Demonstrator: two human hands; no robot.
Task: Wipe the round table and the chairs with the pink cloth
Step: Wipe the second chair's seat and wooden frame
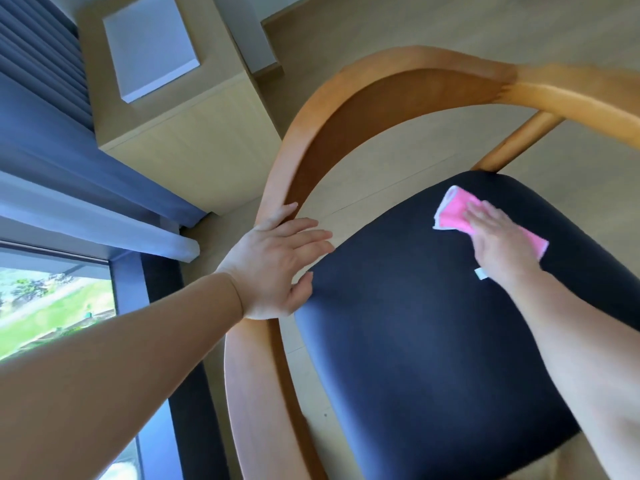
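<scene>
My right hand (498,244) presses the pink cloth (460,211) flat beneath extended fingers; my left hand (277,268), fingers spread, rests on the chair (277,188) rail.

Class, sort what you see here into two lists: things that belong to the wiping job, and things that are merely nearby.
Part of the job:
pink cloth, pressed flat under the right hand
dark seat being wiped
wooden chair frame, steadied by the left hand

Merely nearby:
pale wooden cabinet
grey curtain
window
</scene>
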